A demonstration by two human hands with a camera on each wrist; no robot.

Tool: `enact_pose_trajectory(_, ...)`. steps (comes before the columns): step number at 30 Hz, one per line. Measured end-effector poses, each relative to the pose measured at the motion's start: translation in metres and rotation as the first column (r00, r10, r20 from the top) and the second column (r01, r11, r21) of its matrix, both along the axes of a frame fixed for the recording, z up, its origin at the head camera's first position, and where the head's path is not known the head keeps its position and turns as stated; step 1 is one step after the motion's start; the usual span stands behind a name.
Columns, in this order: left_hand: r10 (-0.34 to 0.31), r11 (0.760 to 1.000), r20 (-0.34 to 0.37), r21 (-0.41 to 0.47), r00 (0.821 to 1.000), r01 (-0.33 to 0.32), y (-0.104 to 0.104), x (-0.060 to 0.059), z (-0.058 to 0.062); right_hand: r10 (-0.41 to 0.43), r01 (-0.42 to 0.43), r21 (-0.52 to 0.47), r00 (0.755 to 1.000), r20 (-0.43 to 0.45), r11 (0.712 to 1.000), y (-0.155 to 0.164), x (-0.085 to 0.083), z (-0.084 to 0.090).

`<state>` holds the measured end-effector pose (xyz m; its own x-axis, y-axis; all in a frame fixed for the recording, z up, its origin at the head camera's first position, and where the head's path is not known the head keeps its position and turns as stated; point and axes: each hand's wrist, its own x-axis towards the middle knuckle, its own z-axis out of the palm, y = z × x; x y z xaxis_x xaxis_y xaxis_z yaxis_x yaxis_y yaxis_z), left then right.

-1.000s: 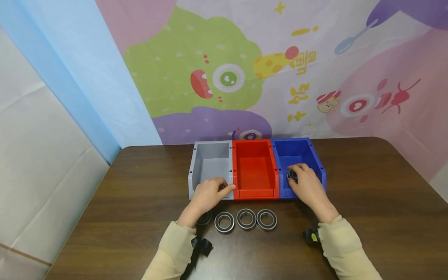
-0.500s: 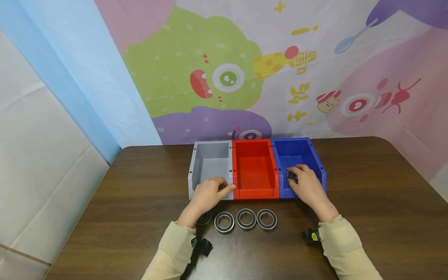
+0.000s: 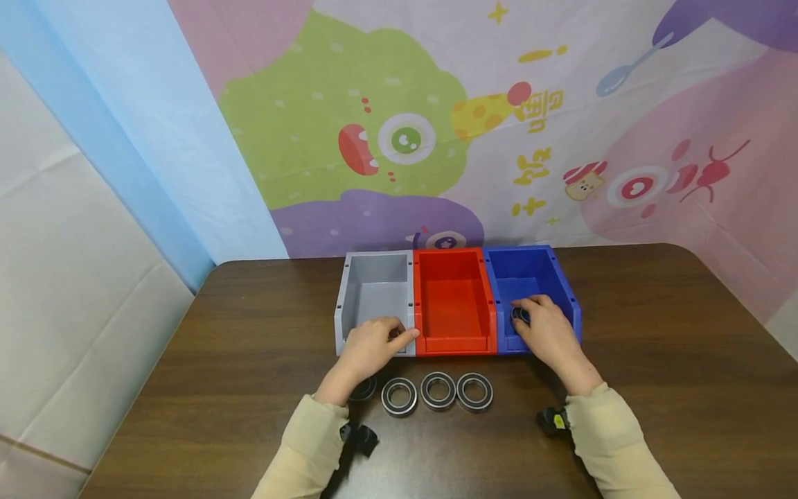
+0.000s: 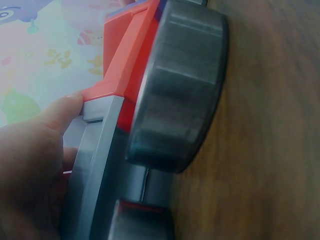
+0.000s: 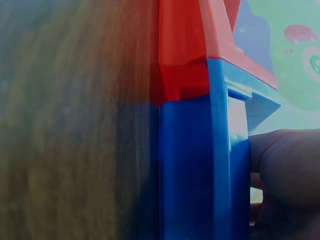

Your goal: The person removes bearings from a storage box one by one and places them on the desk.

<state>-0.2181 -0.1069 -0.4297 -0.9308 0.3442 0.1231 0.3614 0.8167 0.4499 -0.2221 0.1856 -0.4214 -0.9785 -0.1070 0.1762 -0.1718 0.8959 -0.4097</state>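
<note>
Left hand (image 3: 373, 344): curled over something dark at the grey bin (image 3: 376, 298) front.
Right hand (image 3: 544, 328): grips a ring (image 3: 520, 314) in the blue bin (image 3: 530, 273).

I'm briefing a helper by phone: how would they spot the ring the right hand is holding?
Find the three bins at the back of the brown table; take the blue bin, the rightmost. The ring sits at its front, under the right hand. Unlike the rings lined up on the table, it is inside a bin.
</note>
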Motion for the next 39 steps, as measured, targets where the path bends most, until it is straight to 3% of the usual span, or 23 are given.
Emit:
enact_pose_trajectory(13,0.007,1.0,0.0,-0.03,1.0,-0.007,0.0,0.0,0.0,-0.036,0.034,0.026,0.995,0.088,0.999,0.001,-0.008,0.002)
enact_pose_trajectory(19,0.007,1.0,-0.006,-0.028,1.0,-0.007,0.0,0.0,-0.001,-0.069,0.066,0.02,0.976,0.206,0.998,0.0,-0.013,0.004)
enact_pose_trajectory(25,-0.003,1.0,-0.019,-0.023,1.0,0.002,0.0,0.001,0.0,-0.087,0.083,0.026,0.959,0.269,0.996,0.0,-0.019,0.005)
enact_pose_trajectory(39,-0.001,1.0,-0.006,-0.016,1.0,0.001,0.0,0.0,-0.001,-0.115,0.108,0.044,0.962,0.248,0.993,-0.004,-0.021,0.008)
